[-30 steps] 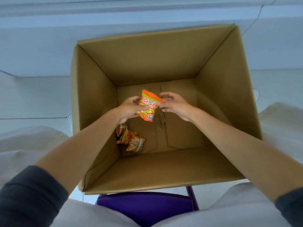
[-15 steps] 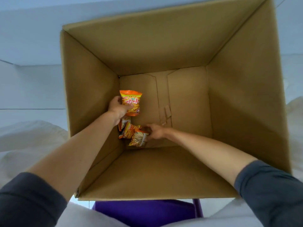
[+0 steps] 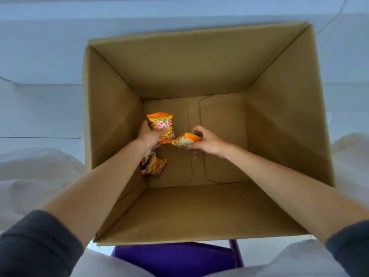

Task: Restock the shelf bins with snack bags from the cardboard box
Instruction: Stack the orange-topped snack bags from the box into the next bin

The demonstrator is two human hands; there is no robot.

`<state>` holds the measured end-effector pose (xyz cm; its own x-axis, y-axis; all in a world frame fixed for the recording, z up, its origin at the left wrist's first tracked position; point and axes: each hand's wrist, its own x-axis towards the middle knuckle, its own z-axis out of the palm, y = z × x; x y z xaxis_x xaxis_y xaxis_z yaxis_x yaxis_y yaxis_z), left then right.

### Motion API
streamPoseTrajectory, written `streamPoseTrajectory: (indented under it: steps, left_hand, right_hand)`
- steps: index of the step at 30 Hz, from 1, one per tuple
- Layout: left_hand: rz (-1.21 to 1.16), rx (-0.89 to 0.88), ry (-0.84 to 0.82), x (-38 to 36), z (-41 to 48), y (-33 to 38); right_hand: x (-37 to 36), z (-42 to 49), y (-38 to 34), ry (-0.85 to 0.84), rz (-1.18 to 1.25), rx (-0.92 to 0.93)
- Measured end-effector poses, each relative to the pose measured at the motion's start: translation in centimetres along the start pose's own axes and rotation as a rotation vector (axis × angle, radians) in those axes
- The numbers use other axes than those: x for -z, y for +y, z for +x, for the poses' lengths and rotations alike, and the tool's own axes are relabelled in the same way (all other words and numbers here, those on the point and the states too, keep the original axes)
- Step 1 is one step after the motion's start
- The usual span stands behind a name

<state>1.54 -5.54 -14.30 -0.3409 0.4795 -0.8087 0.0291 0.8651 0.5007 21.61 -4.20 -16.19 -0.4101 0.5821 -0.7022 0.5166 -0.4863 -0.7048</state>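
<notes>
Both hands are reaching down into the open box [image 3: 279, 116]. The left hand [image 3: 148, 136] is gripping an orange bag [image 3: 160, 124] by its lower half, with the thumb curled across the front. It is holding the bag upright, printed face toward the camera, above the box floor near the left wall. The right hand [image 3: 209, 141] is pinching a second bag [image 3: 184, 139] between curled fingers and thumb. This bag is lying tilted with its orange end inside the hand. Its other end is sitting just beside the lower corner of the orange bag; contact cannot be confirmed. Loose bags [image 3: 154, 166] are lying piled on the box floor by the left wall, partly hidden under the left wrist. The box is resting on a purple seat [image 3: 175, 258], with white fabric [image 3: 30, 176] lying on either side.
</notes>
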Motion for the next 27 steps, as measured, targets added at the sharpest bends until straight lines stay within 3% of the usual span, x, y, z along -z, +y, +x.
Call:
streamPoseTrajectory:
  steps: [6,8,13,15,20,27]
  left_hand:
    - [-0.204,-0.068,-0.054,0.1,-2.4,3.8]
    - [-0.219,-0.105,-0.118,0.2,-3.4,5.0]
    - [-0.345,-0.108,-0.351,0.3,-6.3,7.7]
    - [-0.417,-0.099,-0.394,0.7,-6.9,8.3]
    - [-0.346,-0.152,-0.465,1.1,-7.4,9.0]
    - [-0.229,-0.281,-0.460,1.0,-7.6,9.1]
  right_hand:
    - [2.6,-4.2,-4.4,0.433,0.141,0.233]
    - [3.0,-5.1,-6.1,0.494,0.193,0.320]
    - [2.8,-6.9,-9.8,0.317,0.388,0.350]
    - [3.2,-7.3,-10.4,0.318,0.458,0.334]
    - [4.0,-7.4,-10.4,0.367,0.302,0.493]
    - [3.7,-6.4,-11.5,0.315,0.175,0.455]
